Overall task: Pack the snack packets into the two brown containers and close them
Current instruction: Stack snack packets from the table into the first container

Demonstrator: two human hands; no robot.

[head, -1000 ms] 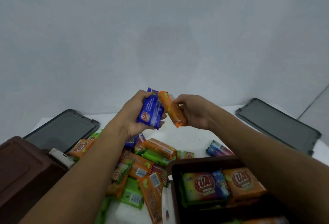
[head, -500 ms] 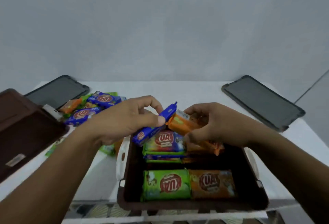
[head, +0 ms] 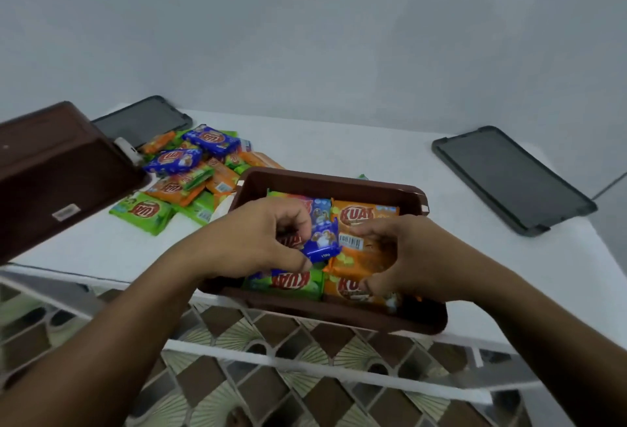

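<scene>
1. Table [head: 373, 155], white-topped, is carrying the whole job, and the packing is looking roughly half done at best.
2. Second brown container [head: 57, 175] is sitting at the left edge, tipped so that its outer wall and a label are facing the camera — its inside is hidden, so I cannot tell whether it is holding anything.
3. Two dark lids are lying flat and well apart from the work, the left lid [head: 146, 121] behind the pile and the right lid [head: 509, 178] far off to the right. Neither container is wearing one, so both closings are waiting to be done.
4. Near brown container [head: 332, 184] is standing open at the table's front edge and is filling up. Packets are lying in rows inside, among them a green packet [head: 288, 282] at the front.
5. Loose pile [head: 190, 168] of blue, orange and green packets is lying between the two containers — a good share is yet to be packed.
6. Left hand [head: 251, 243] is pinching a blue packet [head: 324, 243] over the near container's middle, fingers curling round it.
7. Right hand [head: 407, 253] is gripping an orange packet [head: 359, 258] just beside the blue one, low inside the container.
</scene>
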